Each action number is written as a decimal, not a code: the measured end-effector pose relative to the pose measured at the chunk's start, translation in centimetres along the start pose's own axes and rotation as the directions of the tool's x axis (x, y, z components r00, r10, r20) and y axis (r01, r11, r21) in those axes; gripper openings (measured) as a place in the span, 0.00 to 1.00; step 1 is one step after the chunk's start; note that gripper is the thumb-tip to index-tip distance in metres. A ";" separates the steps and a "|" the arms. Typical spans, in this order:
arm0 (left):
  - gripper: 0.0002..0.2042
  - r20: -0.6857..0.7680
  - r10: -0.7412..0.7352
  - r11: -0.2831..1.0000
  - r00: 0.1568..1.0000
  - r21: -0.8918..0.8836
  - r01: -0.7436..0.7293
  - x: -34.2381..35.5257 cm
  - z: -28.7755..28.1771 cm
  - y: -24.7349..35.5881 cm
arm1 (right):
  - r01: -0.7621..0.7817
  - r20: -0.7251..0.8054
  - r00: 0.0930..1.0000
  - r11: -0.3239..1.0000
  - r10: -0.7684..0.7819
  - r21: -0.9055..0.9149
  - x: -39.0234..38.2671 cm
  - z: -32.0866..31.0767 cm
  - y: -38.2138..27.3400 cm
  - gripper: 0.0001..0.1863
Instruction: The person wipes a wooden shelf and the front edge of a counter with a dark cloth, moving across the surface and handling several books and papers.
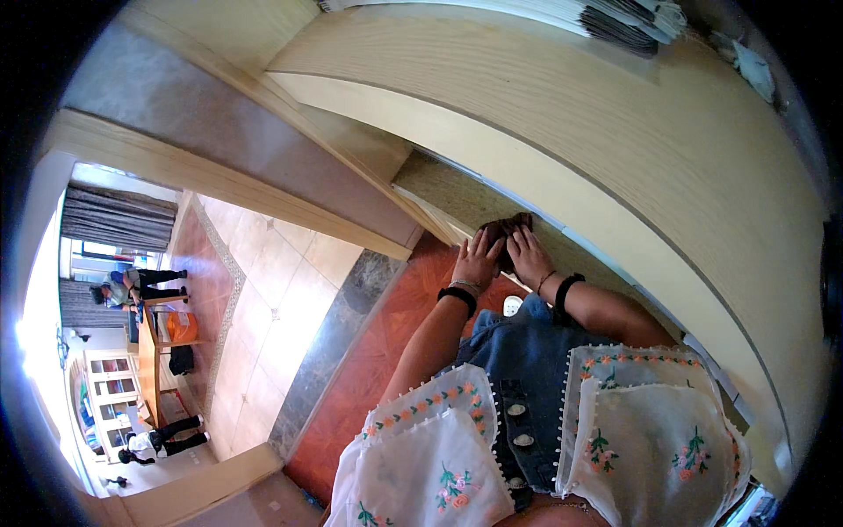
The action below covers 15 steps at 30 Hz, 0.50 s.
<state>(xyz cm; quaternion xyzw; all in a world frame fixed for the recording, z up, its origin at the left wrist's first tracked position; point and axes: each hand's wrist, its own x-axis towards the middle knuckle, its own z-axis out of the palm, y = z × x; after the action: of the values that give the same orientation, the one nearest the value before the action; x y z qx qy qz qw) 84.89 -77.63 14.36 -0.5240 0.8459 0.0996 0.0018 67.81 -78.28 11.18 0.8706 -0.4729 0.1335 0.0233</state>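
Head view, and what a sweep of room: it tips sideways through the opening at left, with pale floor tiles (272,307) running into the bright far end. Across the top, a big wood-grain surface (527,66) curves right over, a stack of papers (509,13) at its upper edge. Below the opening, reddish flooring (342,422); tucked under the curved front, a speckled tan shelf (448,189). Far off, a wooden table (151,360), one person (123,288) beside it, another person (158,443) near its other end.

Now to the hands, close together at the shelf's near edge! Left hand (477,263), fingers long and slightly parted, laid on the left side of a crumpled dark-brown cloth (500,231). Right hand (530,259) just beside it, fingers narrowly spaced over the cloth's right side. Both touch it; whether they pinch or merely press, I can't tell, with the thumbs' grip hidden. Smallest of all: a black band (458,299) on the left wrist.
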 end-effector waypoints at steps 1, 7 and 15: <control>0.30 -0.019 -0.006 1.000 1.000 -0.008 0.006 0.0 -0.4 -0.4 | -0.006 -0.016 1.000 1.000 0.006 0.005 0.5 -0.2 -0.2 0.19; 0.29 -0.068 -0.066 0.997 0.995 -0.053 0.062 0.5 -1.9 -2.3 | 0.003 0.019 1.000 1.000 -0.003 -0.001 3.8 -0.9 -1.3 0.20; 0.32 -0.104 -0.078 0.990 0.991 -0.124 0.065 0.3 -2.7 -4.7 | 0.021 0.050 0.999 0.999 -0.019 -0.042 6.5 -2.5 -2.5 0.20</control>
<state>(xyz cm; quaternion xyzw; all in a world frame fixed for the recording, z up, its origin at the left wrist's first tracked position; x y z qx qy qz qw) 89.17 -80.39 16.17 -0.5580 0.8178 0.1213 -0.0723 72.73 -81.78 15.43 0.8778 -0.4672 0.1015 0.0312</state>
